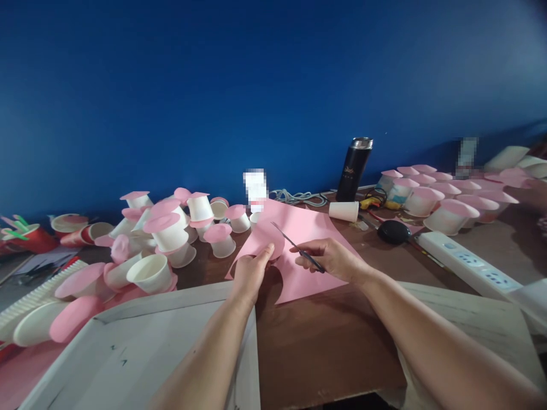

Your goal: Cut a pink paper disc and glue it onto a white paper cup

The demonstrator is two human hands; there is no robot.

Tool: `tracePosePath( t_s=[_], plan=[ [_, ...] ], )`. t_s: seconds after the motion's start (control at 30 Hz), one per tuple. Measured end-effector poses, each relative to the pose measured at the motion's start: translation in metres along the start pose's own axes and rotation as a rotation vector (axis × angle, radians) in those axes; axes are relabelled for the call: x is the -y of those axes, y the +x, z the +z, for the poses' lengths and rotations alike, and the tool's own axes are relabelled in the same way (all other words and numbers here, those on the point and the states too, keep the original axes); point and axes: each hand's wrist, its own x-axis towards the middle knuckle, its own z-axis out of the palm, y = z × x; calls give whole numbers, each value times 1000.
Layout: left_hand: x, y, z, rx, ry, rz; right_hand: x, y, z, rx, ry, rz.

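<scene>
Left hand pinches, partly hiding, pink paper; right hand grips partly covered scissors.

On the table over there, the paper sheet lies between jumbled cups at left and a power strip at right; a flask stands behind, near the wall.

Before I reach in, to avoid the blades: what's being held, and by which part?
Right hand: scissors, by the handles. Left hand: pink paper sheet, by its cut near edge.
</scene>
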Motion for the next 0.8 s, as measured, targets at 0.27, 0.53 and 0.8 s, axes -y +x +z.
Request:
tracePosePath(
  t_s=[0.27,0.53,0.8],
  plan=[
    [-2,3,-5,43,88,-10,4,1,1,-23,12,50],
    [7,9,-5,79,-76,55,14,1,7,-65,36,38],
    [5,9,-4,102,-143,13,11,0,5,-63,-1,29]
  ],
)
